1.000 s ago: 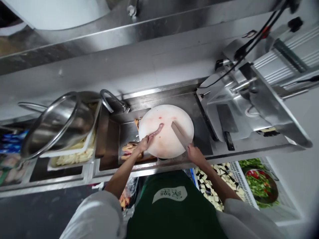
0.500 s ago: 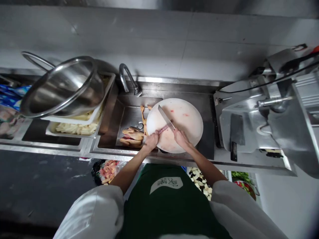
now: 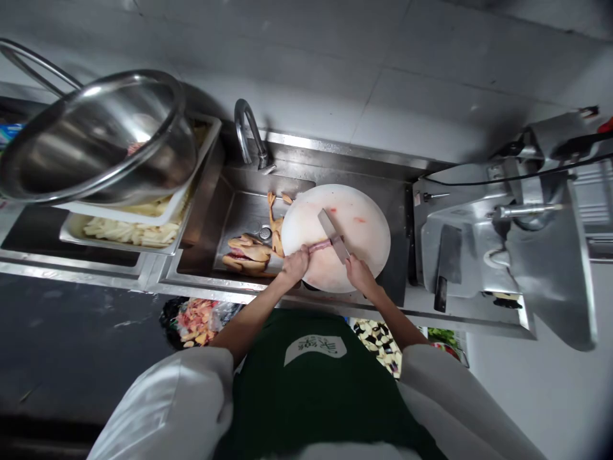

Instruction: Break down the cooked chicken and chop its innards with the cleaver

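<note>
My left hand is closed around the near-left end of a thin, reddish strip of meat that looks like a poultry neck. This lies on a round white cutting board with a few red stains. My right hand grips the handle of a cleaver, whose broad blade crosses the far end of the neck; whether it has cut through I cannot tell. Left of the board, a plucked bird carcass rests in the sink, with poultry feet beside it.
A large steel bowl sits tilted on stacked trays of pale strips at left. The faucet rises behind the sink. On the right are a slicing machine and another cleaver. Below the counter stand cut eggplant and bagged meat.
The cleaver has moved right along the neck, and more of its blade face shows. My left hand still holds the neck. The whole view has tilted, and a reddish patch now shows in the bowl.
</note>
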